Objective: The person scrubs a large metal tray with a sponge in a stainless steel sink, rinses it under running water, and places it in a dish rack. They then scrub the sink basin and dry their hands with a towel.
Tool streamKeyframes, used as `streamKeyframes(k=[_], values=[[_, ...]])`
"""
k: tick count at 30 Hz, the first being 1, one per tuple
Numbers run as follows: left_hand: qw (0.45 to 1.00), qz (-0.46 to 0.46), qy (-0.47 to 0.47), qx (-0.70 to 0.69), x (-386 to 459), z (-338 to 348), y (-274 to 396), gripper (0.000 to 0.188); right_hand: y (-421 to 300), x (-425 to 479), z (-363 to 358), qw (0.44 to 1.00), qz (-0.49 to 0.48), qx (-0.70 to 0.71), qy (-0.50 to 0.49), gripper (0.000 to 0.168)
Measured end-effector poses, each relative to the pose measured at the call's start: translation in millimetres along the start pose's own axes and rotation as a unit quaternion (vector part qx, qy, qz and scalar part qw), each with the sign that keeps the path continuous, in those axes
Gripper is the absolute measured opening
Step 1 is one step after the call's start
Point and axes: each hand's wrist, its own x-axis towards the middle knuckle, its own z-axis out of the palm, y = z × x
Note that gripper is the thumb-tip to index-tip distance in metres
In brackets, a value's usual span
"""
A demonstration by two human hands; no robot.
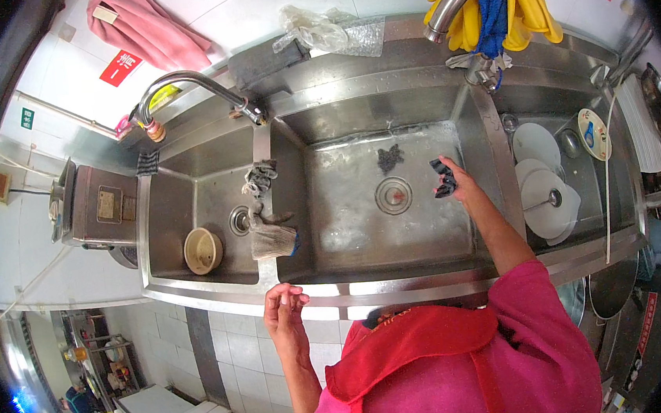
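My right hand [462, 183] is over the right part of the middle steel basin [350, 228], gripping a dark striped cloth [445, 179] in its fingers. On the floor of that basin lies a dark grey scouring pad [390, 158], just behind the round drain strainer [393, 195]. My left hand [284, 314] hangs at the sink's front rim with its fingers loosely bent and nothing in them. Nearest to it, a grey knit work glove [274, 238] drapes over the divider, and a crumpled grey cloth [260, 178] rests farther back.
A beige bowl [203, 251] sits in the left basin. White plates [543, 205] and a ladle [554, 198] occupy the right basin. Two curved taps [195, 76] [454, 7] rise behind; yellow rubber gloves [525, 6] hang over the right one. A steel box [107, 205] stands at left.
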Motion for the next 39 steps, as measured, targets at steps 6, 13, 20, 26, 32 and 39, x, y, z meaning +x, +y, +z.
streamKeyframes(k=[6,13,20,26,32,39], values=[[1.000,0.000,0.000,0.003,0,1,1,0.016,-3,1,5,0.995,-0.068,0.009,-0.073,0.015],[1.000,0.001,0.004,0.006,0,0,2,0.015,-53,-55,62,0.975,-0.166,-0.096,-0.116,0.027],[1.000,-0.004,0.008,0.008,1,2,2,0.013,-90,-86,111,0.921,-0.283,-0.244,-0.112,0.025],[1.000,-0.002,0.003,0.005,2,-1,1,0.014,-107,-115,152,0.875,-0.349,-0.328,-0.064,0.040],[1.000,-0.001,0.000,0.003,4,-3,0,0.015,-117,-128,175,0.869,-0.382,-0.291,-0.118,0.045],[1.000,0.000,-0.004,-0.005,5,-3,-2,0.015,-124,-140,195,0.861,-0.423,-0.242,-0.146,0.040]])
